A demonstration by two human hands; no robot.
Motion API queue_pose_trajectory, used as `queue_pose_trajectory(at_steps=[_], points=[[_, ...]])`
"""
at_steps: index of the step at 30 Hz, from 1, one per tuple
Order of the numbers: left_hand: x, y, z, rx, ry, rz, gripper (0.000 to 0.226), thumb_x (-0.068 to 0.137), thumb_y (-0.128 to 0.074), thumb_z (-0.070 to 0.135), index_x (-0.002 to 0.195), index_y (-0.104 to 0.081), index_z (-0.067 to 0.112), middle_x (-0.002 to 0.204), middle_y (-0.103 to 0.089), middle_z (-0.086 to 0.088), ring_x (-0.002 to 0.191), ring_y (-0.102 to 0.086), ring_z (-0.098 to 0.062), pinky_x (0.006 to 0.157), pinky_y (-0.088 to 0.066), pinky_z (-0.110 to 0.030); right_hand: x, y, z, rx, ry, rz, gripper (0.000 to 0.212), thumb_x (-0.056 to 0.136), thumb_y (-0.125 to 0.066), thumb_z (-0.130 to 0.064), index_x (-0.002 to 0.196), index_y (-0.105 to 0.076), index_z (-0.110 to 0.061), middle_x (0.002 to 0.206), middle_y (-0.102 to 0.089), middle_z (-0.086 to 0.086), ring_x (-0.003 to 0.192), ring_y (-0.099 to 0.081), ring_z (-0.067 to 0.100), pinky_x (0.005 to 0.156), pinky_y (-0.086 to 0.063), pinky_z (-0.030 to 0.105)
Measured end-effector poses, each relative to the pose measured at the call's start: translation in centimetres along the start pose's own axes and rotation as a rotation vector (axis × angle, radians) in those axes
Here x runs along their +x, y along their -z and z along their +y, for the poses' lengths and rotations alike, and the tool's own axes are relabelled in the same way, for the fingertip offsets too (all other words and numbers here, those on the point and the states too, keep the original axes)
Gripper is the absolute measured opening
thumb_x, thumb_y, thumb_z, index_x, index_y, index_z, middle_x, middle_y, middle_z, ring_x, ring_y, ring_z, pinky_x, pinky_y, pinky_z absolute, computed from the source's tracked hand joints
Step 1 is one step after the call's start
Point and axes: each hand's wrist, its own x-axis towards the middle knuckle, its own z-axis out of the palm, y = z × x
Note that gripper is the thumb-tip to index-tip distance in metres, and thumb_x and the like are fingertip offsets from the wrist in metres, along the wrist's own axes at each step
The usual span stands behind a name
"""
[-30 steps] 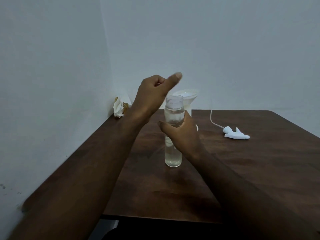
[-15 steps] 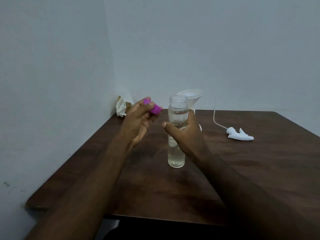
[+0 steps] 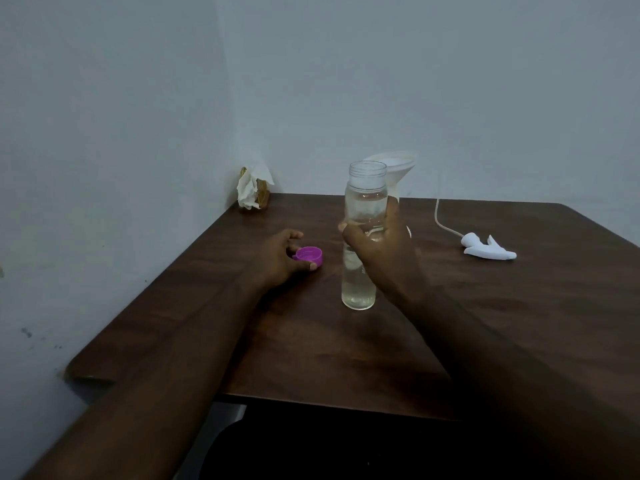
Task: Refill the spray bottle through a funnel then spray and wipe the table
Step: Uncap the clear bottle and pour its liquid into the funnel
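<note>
The bottle stands upright on the worktop, its open mouth pointing up, and the right hand grips its middle. Beside it, the left hand pinches the purple cap, which lies open side up.

bottle upright on table, near centre, right hand wrapped round its middle. cap on the table just left of the bottle, left hand curled round it. funnel directly behind the bottle. spray head lies well to the right, its tube running back toward the wall. crumpled tissue in far-left corner, against the wall.
</note>
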Motion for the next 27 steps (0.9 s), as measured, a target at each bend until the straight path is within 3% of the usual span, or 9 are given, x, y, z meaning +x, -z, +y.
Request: queue_pose_trajectory(at_steps=[3,7,9,13,17,20,22,24,27], points=[[0.0,-0.2,0.0,0.096,0.005,-0.006,0.081,0.070,-0.088,0.028,0.139,-0.046,0.020,0.125,-0.061,-0.005,0.101,-0.056,-0.013,0.079,-0.046,-0.026,-0.4,-0.1,0.5,-0.023,0.005,0.006,0.041,0.081,-0.080,-0.023,0.112,-0.053,-0.017,0.093,-0.068,-0.010,0.083,-0.066,-0.004,0.072,-0.048,0.008],[0.3,0.1,0.3,0.165,0.034,-0.050,0.102,0.071,-0.087,0.031,0.152,-0.028,0.020,0.148,-0.045,-0.008,0.127,-0.050,-0.022,0.103,-0.045,-0.037,-0.6,-0.4,0.9,-0.062,-0.002,0.024,0.041,0.080,-0.081,-0.025,0.109,-0.052,-0.016,0.088,-0.065,-0.016,0.078,-0.063,-0.012,0.067,-0.045,0.003],[0.8,0.3,0.8,0.243,-0.002,0.041,0.094,0.076,-0.082,0.027,0.153,-0.028,0.021,0.155,-0.036,-0.008,0.137,-0.041,-0.024,0.111,-0.039,-0.041,-0.4,-0.4,0.9,-0.078,0.008,0.033,0.042,0.081,-0.081,-0.026,0.108,-0.051,-0.015,0.085,-0.064,-0.016,0.076,-0.062,-0.014,0.066,-0.044,0.003],[0.7,0.2,4.2,0.257,-0.158,0.274,0.065,0.085,-0.065,0.024,0.145,-0.042,0.017,0.149,-0.042,-0.006,0.134,-0.043,-0.022,0.106,-0.041,-0.038,-0.3,0.3,0.6,-0.103,0.025,0.011,0.042,0.082,-0.079,-0.027,0.109,-0.048,-0.019,0.090,-0.065,-0.015,0.078,-0.061,-0.016,0.064,-0.041,0.000],[0.4,-0.3,7.5,0.155,-0.349,0.445,0.047,0.084,-0.058,0.025,0.129,-0.060,0.011,0.125,-0.064,-0.007,0.114,-0.059,-0.019,0.097,-0.049,-0.037,-0.2,2.0,0.9,-0.125,0.029,0.037,0.041,0.081,-0.079,-0.031,0.109,-0.050,-0.025,0.091,-0.066,-0.018,0.083,-0.063,-0.011,0.068,-0.043,0.003],[0.7,-0.6,10.2,-0.271,-0.165,0.310,0.022,0.093,-0.053,0.033,0.105,-0.065,0.018,0.103,-0.072,-0.007,0.088,-0.067,-0.016,0.079,-0.055,-0.035,0.1,3.7,0.9,-0.151,0.023,0.052,0.039,0.082,-0.078,-0.033,0.107,-0.048,-0.033,0.095,-0.066,-0.017,0.086,-0.064,-0.009,0.071,-0.046,0.007],[0.9,-0.5,12.2,-0.576,0.061,0.111,0.031,0.099,-0.049,0.044,0.103,-0.060,0.016,0.099,-0.072,-0.013,0.079,-0.068,-0.022,0.067,-0.056,-0.035,0.5,4.8,0.9,-0.173,0.022,0.063,0.038,0.083,-0.077,-0.033,0.108,-0.047,-0.033,0.097,-0.064,-0.017,0.087,-0.062,-0.011,0.070,-0.045,0.005],[1.0,-0.5,13.4,-0.653,0.131,0.013,0.045,0.098,-0.046,0.054,0.111,-0.057,0.012,0.096,-0.072,-0.015,0.078,-0.070,-0.025,0.063,-0.057,-0.034,1.0,5.9,0.8,-0.195,0.019,0.077,0.040,0.083,-0.076,-0.035,0.112,-0.048,-0.028,0.098,-0.063,-0.015,0.089,-0.062,-0.006,0.074,-0.047,0.011],[1.1,-0.9,14.3,-0.702,0.109,-0.026,0.047,0.097,-0.047,0.056,0.111,-0.054,0.013,0.089,-0.072,-0.014,0.071,-0.070,-0.023,0.059,-0.057,-0.033,1.9,7.3,1.0,-0.230,0.010,0.098,0.043,0.083,-0.075,-0.038,0.114,-0.049,-0.024,0.099,-0.065,-0.011,0.091,-0.065,0.006,0.079,-0.052,0.028]])
